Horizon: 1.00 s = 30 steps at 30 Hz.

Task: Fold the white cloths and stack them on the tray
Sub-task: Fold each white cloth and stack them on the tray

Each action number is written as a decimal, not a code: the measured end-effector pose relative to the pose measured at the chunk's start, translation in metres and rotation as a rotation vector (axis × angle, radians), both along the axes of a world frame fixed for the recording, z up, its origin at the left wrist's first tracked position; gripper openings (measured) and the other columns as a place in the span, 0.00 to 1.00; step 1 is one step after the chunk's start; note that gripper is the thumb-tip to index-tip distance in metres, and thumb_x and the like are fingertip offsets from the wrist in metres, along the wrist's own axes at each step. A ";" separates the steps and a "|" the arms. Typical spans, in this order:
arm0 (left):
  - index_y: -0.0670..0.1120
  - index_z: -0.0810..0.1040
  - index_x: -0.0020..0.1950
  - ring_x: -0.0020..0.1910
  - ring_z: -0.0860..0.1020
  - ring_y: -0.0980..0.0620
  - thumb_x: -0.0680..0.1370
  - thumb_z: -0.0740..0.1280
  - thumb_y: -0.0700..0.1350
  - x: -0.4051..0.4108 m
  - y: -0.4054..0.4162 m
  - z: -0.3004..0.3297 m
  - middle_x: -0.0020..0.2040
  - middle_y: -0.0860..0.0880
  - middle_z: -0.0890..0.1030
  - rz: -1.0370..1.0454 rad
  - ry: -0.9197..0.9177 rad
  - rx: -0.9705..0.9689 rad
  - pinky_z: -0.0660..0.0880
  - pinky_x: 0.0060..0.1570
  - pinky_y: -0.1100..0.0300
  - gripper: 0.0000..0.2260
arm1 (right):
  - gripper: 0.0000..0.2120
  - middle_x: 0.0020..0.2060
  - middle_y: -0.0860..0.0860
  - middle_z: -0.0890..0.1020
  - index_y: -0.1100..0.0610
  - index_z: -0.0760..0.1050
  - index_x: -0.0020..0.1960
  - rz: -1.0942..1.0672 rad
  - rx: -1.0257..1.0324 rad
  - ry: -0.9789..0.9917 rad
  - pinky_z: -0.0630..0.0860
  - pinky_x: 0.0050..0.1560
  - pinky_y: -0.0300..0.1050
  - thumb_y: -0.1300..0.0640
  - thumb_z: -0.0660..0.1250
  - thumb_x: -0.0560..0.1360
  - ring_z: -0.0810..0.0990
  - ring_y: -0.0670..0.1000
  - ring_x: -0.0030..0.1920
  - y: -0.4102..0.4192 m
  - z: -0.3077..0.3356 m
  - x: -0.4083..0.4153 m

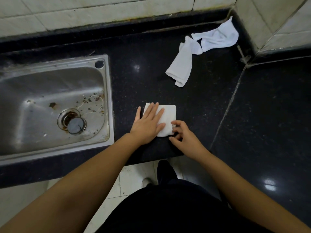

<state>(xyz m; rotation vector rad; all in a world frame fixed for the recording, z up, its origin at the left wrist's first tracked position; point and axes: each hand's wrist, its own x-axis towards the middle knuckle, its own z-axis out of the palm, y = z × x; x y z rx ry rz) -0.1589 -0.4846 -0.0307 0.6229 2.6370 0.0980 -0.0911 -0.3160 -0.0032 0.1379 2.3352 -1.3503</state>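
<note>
We are pressing our left hand [148,122] flat on the folded cloth [166,118] near the counter's [260,115] front edge, pinning it while our right hand [183,135] is pinching its near corner. Two unfolded cloths [198,52] are lying farther back; no tray is showing.

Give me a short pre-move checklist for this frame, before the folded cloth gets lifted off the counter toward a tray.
1. Folded cloth lies flat in a compact rectangle on the counter: ok.
2. Left hand presses flat on it, fingers straight: ok.
3. Right hand has a hold on the near right corner: fingertips touch it, a firm pinch cannot tell.
4. Tray in view to receive it: not ok, none visible.
5. Unfolded cloths left to do: not ok, a crumpled bunch lies at the back right; how many cannot tell.
6. Cloth clear of the sink: ok, it lies to its right.
</note>
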 end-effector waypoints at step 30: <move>0.42 0.66 0.65 0.60 0.74 0.43 0.79 0.61 0.53 -0.013 0.002 0.029 0.61 0.43 0.76 0.730 -0.003 0.064 0.65 0.60 0.49 0.20 | 0.22 0.62 0.59 0.74 0.62 0.66 0.63 -0.055 0.650 -0.089 0.71 0.58 0.52 0.46 0.59 0.79 0.75 0.59 0.60 -0.027 0.008 -0.066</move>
